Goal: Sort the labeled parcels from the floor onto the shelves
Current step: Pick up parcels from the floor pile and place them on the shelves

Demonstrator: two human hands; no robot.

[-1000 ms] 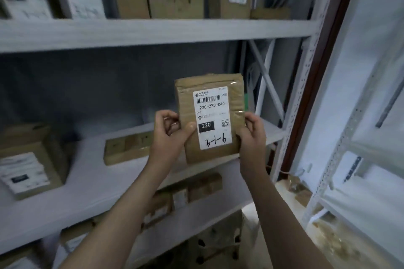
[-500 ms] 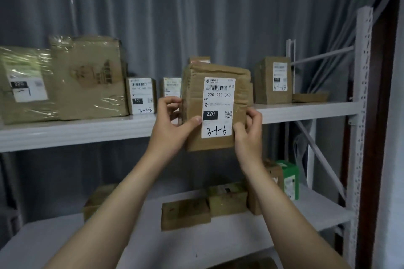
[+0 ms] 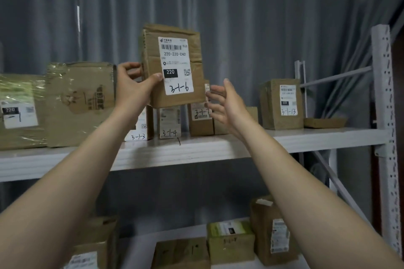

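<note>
Cardboard parcel (image 3: pixel 175 67) gripped at its left edge by left fingers (image 3: pixel 155 78); right fingers (image 3: pixel 215 90) splayed just beside it.

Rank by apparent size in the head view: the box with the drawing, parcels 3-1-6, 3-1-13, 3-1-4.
1. Drawing box and parcel 3-1-6: about alike; 3-1-6 is held nearer the camera.
2. Parcel 3-1-13.
3. Parcel 3-1-4, partly hidden.
</note>
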